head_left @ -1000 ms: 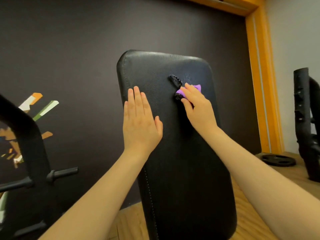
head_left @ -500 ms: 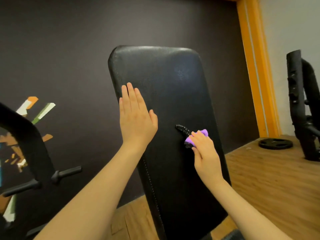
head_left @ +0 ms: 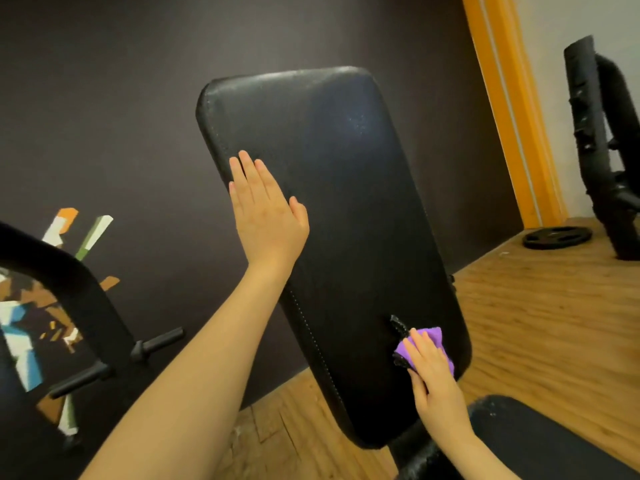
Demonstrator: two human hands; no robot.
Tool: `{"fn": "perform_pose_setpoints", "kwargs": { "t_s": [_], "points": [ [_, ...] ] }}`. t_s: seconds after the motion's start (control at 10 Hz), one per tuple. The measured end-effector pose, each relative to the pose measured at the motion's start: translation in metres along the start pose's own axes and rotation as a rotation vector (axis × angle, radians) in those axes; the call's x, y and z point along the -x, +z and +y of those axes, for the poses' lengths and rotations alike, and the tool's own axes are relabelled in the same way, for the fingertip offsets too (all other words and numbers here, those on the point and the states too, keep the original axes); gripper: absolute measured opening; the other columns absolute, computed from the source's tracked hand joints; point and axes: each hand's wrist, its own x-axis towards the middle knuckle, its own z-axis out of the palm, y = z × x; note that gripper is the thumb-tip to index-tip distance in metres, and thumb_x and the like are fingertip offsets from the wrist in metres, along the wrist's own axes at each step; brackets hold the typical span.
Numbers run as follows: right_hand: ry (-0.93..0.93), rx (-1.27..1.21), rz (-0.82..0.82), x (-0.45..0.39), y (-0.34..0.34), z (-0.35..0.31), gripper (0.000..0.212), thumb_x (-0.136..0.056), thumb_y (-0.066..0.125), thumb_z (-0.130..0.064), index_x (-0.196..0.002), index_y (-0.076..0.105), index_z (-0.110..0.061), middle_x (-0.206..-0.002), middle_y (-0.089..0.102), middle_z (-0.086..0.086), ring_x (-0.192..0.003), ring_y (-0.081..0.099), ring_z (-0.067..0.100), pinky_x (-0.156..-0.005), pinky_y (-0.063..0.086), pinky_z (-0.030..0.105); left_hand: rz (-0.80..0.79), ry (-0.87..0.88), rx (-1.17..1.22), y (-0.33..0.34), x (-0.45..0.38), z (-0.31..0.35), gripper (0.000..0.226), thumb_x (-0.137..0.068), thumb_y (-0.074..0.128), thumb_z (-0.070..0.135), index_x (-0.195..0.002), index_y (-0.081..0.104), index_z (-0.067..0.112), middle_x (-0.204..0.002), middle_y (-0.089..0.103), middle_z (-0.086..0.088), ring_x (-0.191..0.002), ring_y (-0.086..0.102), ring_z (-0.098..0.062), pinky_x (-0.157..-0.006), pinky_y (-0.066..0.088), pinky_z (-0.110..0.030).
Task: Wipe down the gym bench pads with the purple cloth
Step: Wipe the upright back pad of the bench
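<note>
Right hand (head_left: pixel 434 374) presses the purple cloth (head_left: pixel 426 344) against the lower right of the back pad (head_left: pixel 346 209), fingers bent over the bunched fabric; a black edge of the cloth shows at its left. Left hand (head_left: pixel 265 211) lies flat on the pad's upper left, fingers straight and together, holding nothing. Back pad stands tilted. Seat pad (head_left: pixel 540 441) is partly visible at bottom right. Weight plate (head_left: pixel 557 237) lies on the wooden floor (head_left: pixel 536 327).

No readable text, label, brand, number or sign found anywhere in view. Wall graphic (head_left: pixel 52 306) at left edge: abstract colour blocks only, no letters made out. Weight plate (head_left: pixel 557 237) on floor at right: markings, if any, too small to be read.
</note>
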Motion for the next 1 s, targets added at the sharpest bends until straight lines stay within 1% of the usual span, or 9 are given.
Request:
{"fn": "perform_pose_setpoints", "kwargs": {
  "t_s": [0.1,0.2,0.3,0.4,0.6,0.7,0.8,0.9,1.0],
  "points": [
    [0.007,0.029,0.010,-0.007,-0.003,-0.004,0.058,-0.075,0.065,0.012,-0.129,0.051,-0.004,-0.135,0.049,0.005,-0.130,0.041,0.023,-0.109,0.028,0.036,-0.016,0.006,-0.010,-0.001,0.001,0.000,0.070,-0.095,0.036,0.032,-0.147,0.011,-0.007,-0.156,0.006,-0.025,-0.145,0.002,-0.038,-0.117,0.010,-0.045],
    [0.092,-0.025,0.048,-0.004,0.003,-0.009,0.055,-0.078,0.062,0.012,-0.129,0.051,-0.003,-0.136,0.045,0.000,-0.131,0.036,0.018,-0.108,0.027,0.039,-0.017,0.011,-0.011,0.000,0.001,-0.001,0.071,-0.095,0.036,0.032,-0.148,0.010,-0.007,-0.156,0.006,-0.025,-0.145,0.003,-0.038,-0.117,0.009,-0.044],
    [0.200,-0.074,0.073,0.014,0.014,-0.004,0.054,-0.084,0.058,0.008,-0.134,0.045,-0.007,-0.142,0.038,-0.004,-0.136,0.025,0.007,-0.112,0.021,0.027,-0.016,0.009,-0.017,0.000,0.001,-0.001,0.071,-0.095,0.036,0.032,-0.148,0.010,-0.006,-0.156,0.005,-0.025,-0.145,0.002,-0.037,-0.117,0.008,-0.044],
    [0.292,-0.094,0.070,0.024,0.015,-0.001,0.053,-0.090,0.052,0.002,-0.139,0.039,-0.012,-0.143,0.029,-0.013,-0.137,0.017,0.000,-0.112,0.016,0.023,-0.020,0.013,-0.021,0.000,0.001,0.000,0.070,-0.095,0.036,0.032,-0.148,0.009,-0.007,-0.157,0.004,-0.025,-0.145,0.001,-0.037,-0.117,0.007,-0.044],
    [0.245,-0.070,0.055,0.023,0.012,0.014,0.052,-0.089,0.053,0.003,-0.138,0.042,-0.012,-0.146,0.031,-0.008,-0.138,0.020,0.005,-0.111,0.016,0.019,-0.013,0.013,-0.001,-0.001,0.002,-0.001,0.070,-0.095,0.036,0.030,-0.147,0.010,-0.007,-0.156,0.004,-0.026,-0.145,0.001,-0.038,-0.117,0.007,-0.044],
    [0.505,-0.224,0.217,0.015,0.007,0.023,0.048,-0.093,0.047,0.001,-0.138,0.042,-0.011,-0.149,0.033,0.001,-0.139,0.022,0.011,-0.110,0.016,0.018,-0.015,0.014,-0.005,-0.002,0.002,0.000,0.070,-0.095,0.036,0.031,-0.147,0.010,-0.007,-0.156,0.005,-0.026,-0.145,0.002,-0.038,-0.117,0.008,-0.044],
    [0.623,-0.265,0.296,0.010,0.010,0.010,0.049,-0.094,0.044,-0.001,-0.141,0.036,-0.009,-0.149,0.030,0.000,-0.138,0.017,0.007,-0.110,0.015,0.022,-0.011,0.004,0.004,-0.003,0.003,0.001,0.070,-0.094,0.036,0.031,-0.147,0.011,-0.007,-0.156,0.005,-0.025,-0.145,0.002,-0.038,-0.117,0.008,-0.044],
    [0.572,-0.264,0.277,0.023,0.025,-0.014,0.052,-0.095,0.045,-0.005,-0.145,0.030,-0.011,-0.149,0.027,-0.006,-0.138,0.013,0.003,-0.113,0.014,0.026,-0.007,0.005,0.008,-0.003,0.003,0.001,0.070,-0.094,0.036,0.030,-0.147,0.011,-0.007,-0.156,0.006,-0.026,-0.145,0.002,-0.038,-0.117,0.008,-0.044],
    [0.577,-0.230,0.276,0.022,0.029,-0.013,0.052,-0.095,0.045,-0.007,-0.144,0.030,-0.011,-0.150,0.027,-0.003,-0.140,0.013,0.007,-0.115,0.015,0.031,-0.005,0.012,0.001,-0.002,0.003,0.001,0.070,-0.094,0.037,0.030,-0.147,0.011,-0.007,-0.156,0.006,-0.026,-0.145,0.002,-0.038,-0.117,0.008,-0.044]
  ]
}}
